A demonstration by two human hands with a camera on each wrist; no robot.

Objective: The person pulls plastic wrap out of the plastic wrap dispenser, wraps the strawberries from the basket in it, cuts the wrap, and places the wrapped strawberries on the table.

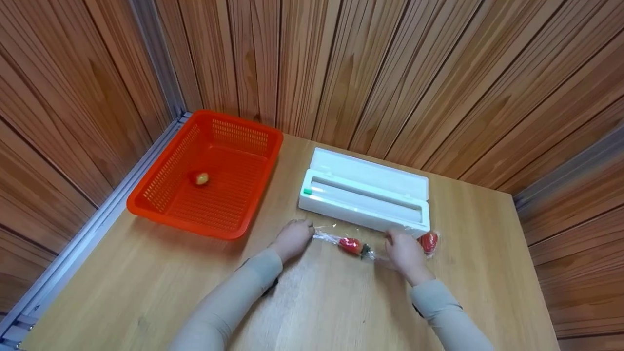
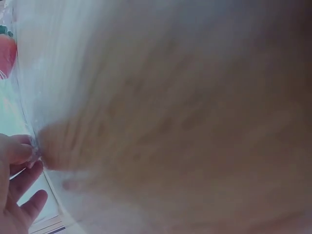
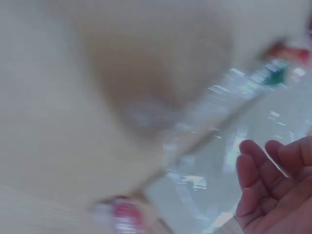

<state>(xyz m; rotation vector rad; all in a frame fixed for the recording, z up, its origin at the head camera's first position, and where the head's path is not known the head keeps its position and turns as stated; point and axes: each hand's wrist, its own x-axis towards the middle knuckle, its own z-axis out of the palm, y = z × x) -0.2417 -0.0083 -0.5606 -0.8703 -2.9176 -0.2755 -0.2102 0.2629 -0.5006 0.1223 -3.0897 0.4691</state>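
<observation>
A red strawberry (image 1: pixel 350 245) with a green leafy top lies between my hands, rolled in clear plastic wrap (image 1: pixel 327 237) that is twisted at its ends. My left hand (image 1: pixel 294 237) pinches the twisted left end of the wrap between thumb and index finger, and the left wrist view shows this pinch close up. Beside the other end is my right hand (image 1: pixel 403 251); in the right wrist view its fingers (image 3: pixel 268 180) are loosely bent with nothing between them, and the blurred wrap passes in front of them. A second wrapped strawberry (image 1: pixel 429 242) lies just right of that hand.
Behind the hands stands a white cling wrap dispenser (image 1: pixel 360 204), its lid raised, with a wrap roll inside and a green slider at its left end. An orange basket (image 1: pixel 234 229) at the left holds a small pale yellow round item (image 1: pixel 201 179). Wood-patterned walls border the table.
</observation>
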